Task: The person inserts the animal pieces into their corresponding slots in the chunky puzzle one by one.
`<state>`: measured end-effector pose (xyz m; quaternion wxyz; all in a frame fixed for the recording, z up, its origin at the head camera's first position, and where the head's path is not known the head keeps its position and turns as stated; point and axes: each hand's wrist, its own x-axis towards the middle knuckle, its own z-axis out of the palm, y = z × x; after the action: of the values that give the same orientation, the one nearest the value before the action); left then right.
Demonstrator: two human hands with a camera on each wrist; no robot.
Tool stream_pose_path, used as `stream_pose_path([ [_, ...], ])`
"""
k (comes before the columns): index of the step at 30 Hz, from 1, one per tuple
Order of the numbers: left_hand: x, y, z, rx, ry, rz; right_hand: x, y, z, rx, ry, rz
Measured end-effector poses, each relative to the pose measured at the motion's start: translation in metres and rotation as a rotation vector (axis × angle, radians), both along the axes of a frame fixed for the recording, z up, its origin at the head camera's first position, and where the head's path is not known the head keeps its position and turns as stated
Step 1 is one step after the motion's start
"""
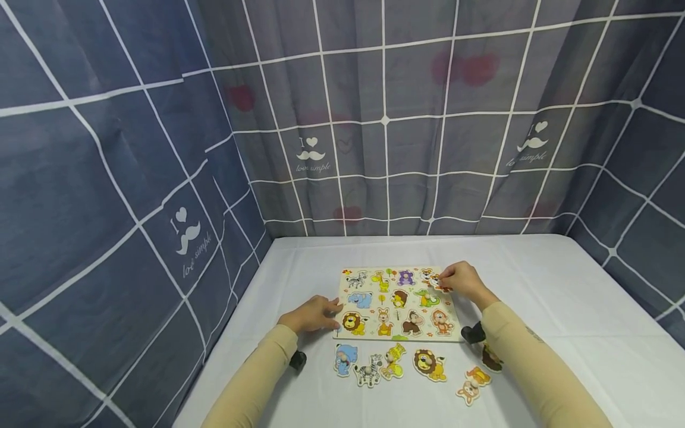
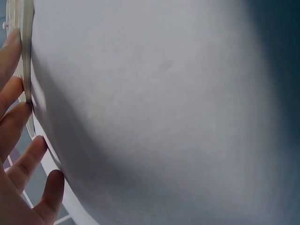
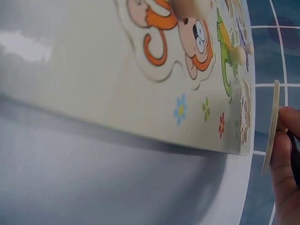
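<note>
Right hand [image 1: 464, 280] fingers pinch a puzzle piece [image 1: 437, 282] over the board [image 1: 397, 303] far right corner; left hand [image 1: 313, 314] fingers straight, bracing board's left edge.

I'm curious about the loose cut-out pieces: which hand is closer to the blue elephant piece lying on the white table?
Left. The left hand rests at the puzzle board's near-left edge, just above the blue elephant piece; the right hand pinches a piece at the board's far right corner.
</note>
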<state>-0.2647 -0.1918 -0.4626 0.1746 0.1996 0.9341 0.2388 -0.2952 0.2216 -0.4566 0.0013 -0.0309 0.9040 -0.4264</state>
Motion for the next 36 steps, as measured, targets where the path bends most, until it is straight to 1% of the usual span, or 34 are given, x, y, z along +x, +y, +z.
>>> stream_pose_path([
  [7, -0.001, 0.0, -0.001, -0.008, 0.009, 0.001, -0.004, -0.002, -0.003, -0.017, -0.003, -0.002],
  [16, 0.001, 0.001, -0.001, -0.015, 0.013, -0.019, -0.007, -0.004, -0.007, -0.011, 0.008, 0.003],
  [21, 0.002, 0.001, -0.001, 0.009, 0.009, -0.014, -0.008, -0.002, -0.008, -0.022, 0.008, 0.004],
  [27, 0.003, 0.002, 0.001, -0.001, 0.008, -0.012, -0.008, 0.0, -0.009, -0.011, -0.006, -0.017],
  [30, 0.002, 0.002, 0.001, 0.004, 0.005, -0.011, -0.011, 0.0, -0.009, -0.024, -0.013, -0.023],
  [32, 0.002, 0.002, 0.0, 0.007, 0.003, -0.009, -0.012, -0.001, -0.008, -0.038, -0.011, -0.011],
  [36, 0.001, 0.002, 0.001, 0.002, 0.01, -0.014, -0.015, -0.002, -0.007, -0.036, -0.006, -0.016],
])
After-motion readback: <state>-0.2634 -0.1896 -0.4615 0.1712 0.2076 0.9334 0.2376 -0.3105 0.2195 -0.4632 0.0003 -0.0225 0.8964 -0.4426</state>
